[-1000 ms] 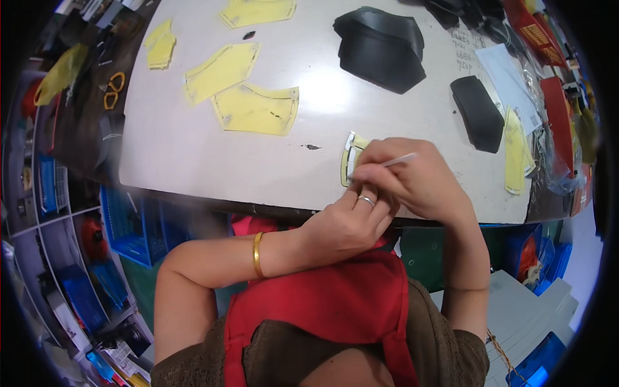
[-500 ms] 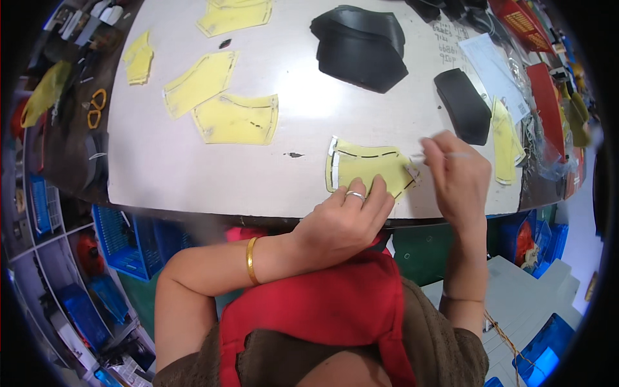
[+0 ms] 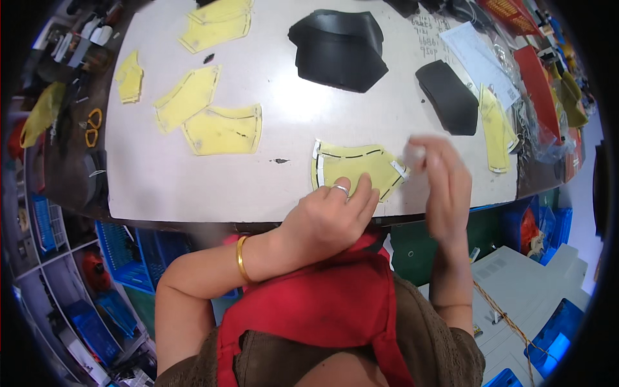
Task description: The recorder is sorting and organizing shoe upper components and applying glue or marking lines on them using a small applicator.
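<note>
A yellow flat pattern piece (image 3: 351,169) with black dashed slots and white strips along its edges lies near the table's front edge. My left hand (image 3: 335,209) rests on its lower part, fingers stretched flat and pressing it to the tabletop. Just beyond the piece's right tip, my right hand (image 3: 442,177) is raised a little, its fingers bent. Motion smears those fingertips, and whether something small is between them cannot be made out. A white strip (image 3: 400,169) shows at the right tip of the piece.
More yellow pattern pieces (image 3: 225,132) lie at the left. Stacked black sheet pieces (image 3: 342,58) are at the back, and a black curved piece (image 3: 449,97) is at the right. Beside it are yellow pieces (image 3: 495,135), a paper sheet (image 3: 477,58) and a red box (image 3: 540,90). Orange-handled scissors (image 3: 93,127) sit far left.
The view has shifted slightly. My right hand has turned, its fingers moving near the piece's right tip, where the white strip shows more clearly. My left hand stays on the yellow piece.
</note>
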The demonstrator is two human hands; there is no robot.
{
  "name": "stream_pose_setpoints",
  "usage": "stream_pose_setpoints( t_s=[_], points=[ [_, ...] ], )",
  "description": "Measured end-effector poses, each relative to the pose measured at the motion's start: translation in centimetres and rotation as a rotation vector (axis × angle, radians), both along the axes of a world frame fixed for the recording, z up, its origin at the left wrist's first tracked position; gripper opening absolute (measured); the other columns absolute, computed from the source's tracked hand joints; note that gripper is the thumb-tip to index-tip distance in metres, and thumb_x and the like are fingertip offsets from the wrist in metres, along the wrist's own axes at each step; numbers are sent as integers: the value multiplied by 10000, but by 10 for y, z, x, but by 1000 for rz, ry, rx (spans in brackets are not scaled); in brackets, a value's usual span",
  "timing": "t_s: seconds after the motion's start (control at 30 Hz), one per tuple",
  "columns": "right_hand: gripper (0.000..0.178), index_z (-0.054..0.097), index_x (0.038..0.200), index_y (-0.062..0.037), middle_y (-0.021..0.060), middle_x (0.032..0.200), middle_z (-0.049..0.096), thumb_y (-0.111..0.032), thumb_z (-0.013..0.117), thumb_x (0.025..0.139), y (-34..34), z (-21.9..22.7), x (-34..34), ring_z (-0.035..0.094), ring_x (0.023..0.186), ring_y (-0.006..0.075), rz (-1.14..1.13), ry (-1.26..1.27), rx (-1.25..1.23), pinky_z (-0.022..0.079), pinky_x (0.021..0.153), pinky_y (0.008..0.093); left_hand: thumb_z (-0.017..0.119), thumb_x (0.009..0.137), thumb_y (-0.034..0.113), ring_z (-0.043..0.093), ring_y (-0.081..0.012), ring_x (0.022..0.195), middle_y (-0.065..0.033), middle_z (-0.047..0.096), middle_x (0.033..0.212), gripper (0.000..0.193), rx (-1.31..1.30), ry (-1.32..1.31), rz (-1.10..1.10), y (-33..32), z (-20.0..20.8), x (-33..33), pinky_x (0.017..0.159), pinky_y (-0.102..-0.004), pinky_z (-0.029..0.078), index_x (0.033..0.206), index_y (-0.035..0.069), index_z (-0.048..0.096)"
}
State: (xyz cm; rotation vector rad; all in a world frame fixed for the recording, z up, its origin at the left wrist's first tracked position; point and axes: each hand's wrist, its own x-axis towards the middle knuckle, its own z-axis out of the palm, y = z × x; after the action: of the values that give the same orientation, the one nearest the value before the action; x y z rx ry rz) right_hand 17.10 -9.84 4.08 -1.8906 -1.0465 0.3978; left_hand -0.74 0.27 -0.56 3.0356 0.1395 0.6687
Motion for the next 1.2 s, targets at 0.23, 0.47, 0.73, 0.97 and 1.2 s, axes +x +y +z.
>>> stream_pose_setpoints(
  t_s=[0.23, 0.47, 0.73, 0.97, 1.2],
  points=[
    [143, 664, 942, -25, 134, 812, 649, -146, 689, 870, 19, -12, 27, 651, 765, 261, 327, -192, -240, 508, 703, 324, 680, 752, 106, 610, -193, 760, -68, 683, 1033, 202, -94, -95, -211, 23, -4, 1, 638, -293, 526, 950, 69, 689],
    [175, 700, 922, -14, -10, 755, 622, -188, 689, 939, -4, -9, 150, 533, 680, 59, -277, -203, -70, 400, 628, 217, 751, 776, 117, 629, -334, 1022, -112, 644, 1089, 272, -47, -126, 129, 111, -2, 41, 856, -412, 522, 1002, 45, 619],
    [130, 699, 1011, -42, 30, 663, 600, -143, 715, 932, 4, -21, 46, 558, 608, 72, 130, -68, -47, 441, 565, 249, 681, 752, 63, 639, -296, 961, -103, 640, 1023, 284, -325, -24, -114, 38, 1, -24, 758, -371, 539, 1034, 28, 679],
    [164, 729, 995, -53, 106, 699, 676, -174, 750, 887, 29, -34, 29, 641, 591, 203, 296, -58, -130, 481, 579, 289, 717, 732, 26, 682, -344, 1026, -133, 673, 1028, 245, -435, -188, -16, 31, -11, -32, 803, -393, 593, 976, 6, 694],
    [194, 722, 1009, -65, 113, 721, 679, -213, 752, 887, 31, -41, 26, 654, 612, 226, 287, -140, -157, 492, 593, 301, 713, 757, 39, 679, -334, 1024, -127, 667, 1058, 273, -354, -168, 28, 19, -12, -28, 805, -380, 601, 1026, 8, 686]
  ],
)
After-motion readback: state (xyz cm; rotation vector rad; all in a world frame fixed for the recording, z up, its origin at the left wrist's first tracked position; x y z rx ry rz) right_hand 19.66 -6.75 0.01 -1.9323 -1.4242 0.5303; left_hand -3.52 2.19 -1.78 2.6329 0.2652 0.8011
